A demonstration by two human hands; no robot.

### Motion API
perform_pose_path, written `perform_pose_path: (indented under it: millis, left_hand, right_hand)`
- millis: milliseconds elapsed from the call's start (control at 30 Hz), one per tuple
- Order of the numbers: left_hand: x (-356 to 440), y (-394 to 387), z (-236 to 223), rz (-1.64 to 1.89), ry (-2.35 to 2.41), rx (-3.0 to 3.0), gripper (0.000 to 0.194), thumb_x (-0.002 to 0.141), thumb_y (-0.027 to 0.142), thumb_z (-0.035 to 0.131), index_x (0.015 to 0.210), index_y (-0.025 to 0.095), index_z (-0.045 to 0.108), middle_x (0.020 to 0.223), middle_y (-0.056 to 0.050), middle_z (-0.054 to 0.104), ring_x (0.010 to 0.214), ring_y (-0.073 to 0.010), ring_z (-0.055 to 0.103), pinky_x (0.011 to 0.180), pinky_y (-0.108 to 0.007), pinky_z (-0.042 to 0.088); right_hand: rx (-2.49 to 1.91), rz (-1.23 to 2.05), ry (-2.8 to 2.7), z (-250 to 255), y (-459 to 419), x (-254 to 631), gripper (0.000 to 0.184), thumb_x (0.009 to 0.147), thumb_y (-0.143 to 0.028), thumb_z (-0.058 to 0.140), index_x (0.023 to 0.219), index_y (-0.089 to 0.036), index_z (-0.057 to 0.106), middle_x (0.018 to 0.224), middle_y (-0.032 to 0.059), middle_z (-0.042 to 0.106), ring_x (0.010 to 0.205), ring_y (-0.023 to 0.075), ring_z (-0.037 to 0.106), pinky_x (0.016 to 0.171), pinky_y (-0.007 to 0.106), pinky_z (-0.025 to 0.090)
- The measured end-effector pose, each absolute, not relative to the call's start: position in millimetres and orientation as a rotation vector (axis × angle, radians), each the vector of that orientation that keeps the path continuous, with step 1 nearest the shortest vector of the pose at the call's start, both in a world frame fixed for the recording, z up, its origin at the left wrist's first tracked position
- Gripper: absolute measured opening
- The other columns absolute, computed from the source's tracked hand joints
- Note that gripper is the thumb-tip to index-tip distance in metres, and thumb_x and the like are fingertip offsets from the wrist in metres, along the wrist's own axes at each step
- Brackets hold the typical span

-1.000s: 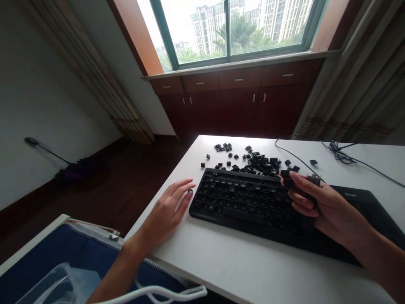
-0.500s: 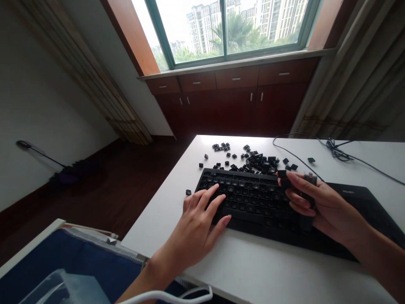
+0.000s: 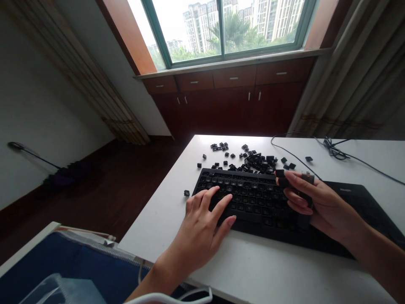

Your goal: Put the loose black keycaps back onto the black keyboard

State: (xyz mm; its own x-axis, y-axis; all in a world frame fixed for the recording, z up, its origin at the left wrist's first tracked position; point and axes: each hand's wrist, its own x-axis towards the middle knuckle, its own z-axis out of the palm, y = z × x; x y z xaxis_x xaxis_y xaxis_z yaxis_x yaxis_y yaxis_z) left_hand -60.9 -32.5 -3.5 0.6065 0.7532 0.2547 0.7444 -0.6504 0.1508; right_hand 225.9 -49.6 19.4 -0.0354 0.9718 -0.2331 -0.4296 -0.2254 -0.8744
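A black keyboard (image 3: 253, 220) lies on the white table, bare of keycaps over the part I can make out. Over its left end my left hand (image 3: 202, 230) rests with fingers spread, holding nothing, the fingertips on or just above the key sockets. My right hand (image 3: 322, 204) is closed above the keyboard's middle-right. Between its thumb and forefinger is a black piece (image 3: 280, 172) that looks like a keycap or the end of a tool. The same hand wraps a dark, blocky object (image 3: 307, 179), mostly hidden. One loose keycap (image 3: 186, 193) sits left of the keyboard.
Behind the keyboard is a heap of black keycaps (image 3: 257, 160), with several more scattered around. A coiled black cable (image 3: 335, 150) lies at the back right. A blue cloth container (image 3: 38, 261) stands against the table's left edge, a white tube (image 3: 177, 299) in front.
My left hand has let go of a keycap, leaving it on the table beside the keyboard, and moved right onto the keyboard with spread fingers. My right hand keeps its hold; the view shifts slightly.
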Motion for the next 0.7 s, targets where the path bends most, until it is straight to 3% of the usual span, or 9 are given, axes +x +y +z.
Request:
perform_pose_path:
  millis: [167,333,700]
  left_hand:
    - [-62.1,-31.9,-1.7,0.52,1.299,2.813,0.045,0.101,0.037,0.05,0.145,0.028,0.047,0.148,-0.012,0.045,0.132,-0.0331,0.044,0.106,-0.054,0.038]
    - [-99.5,-9.0,2.9,0.899,1.495,2.756,0.037,0.1,0.025,0.052,0.136,0.019,0.053,0.134,-0.013,0.057,0.123,-0.0282,0.052,0.106,-0.047,0.043]
    - [-151.0,21.3,-3.3,0.676,1.343,2.627,0.022,0.099,0.029,0.057,0.117,0.024,0.069,0.119,-0.004,0.07,0.106,-0.0201,0.066,0.098,-0.034,0.052]
  right_hand:
    - [-1.075,1.539,-0.748,19.7,-49.9,226.0,0.032,0.086,-0.044,0.075,0.102,-0.018,0.067,0.054,-0.0067,0.039,0.048,0.0045,0.024,0.04,0.014,0.023]
    - [-1.117,1.508,-0.754,19.5,-51.3,227.9,0.031,0.085,-0.046,0.075,0.096,-0.018,0.066,0.054,-0.0062,0.039,0.048,0.0052,0.025,0.04,0.015,0.024]
    - [-1.169,1.489,-0.819,15.9,-50.2,228.5,0.034,0.085,-0.048,0.074,0.101,-0.019,0.067,0.053,-0.0064,0.04,0.047,0.0049,0.027,0.04,0.016,0.024]
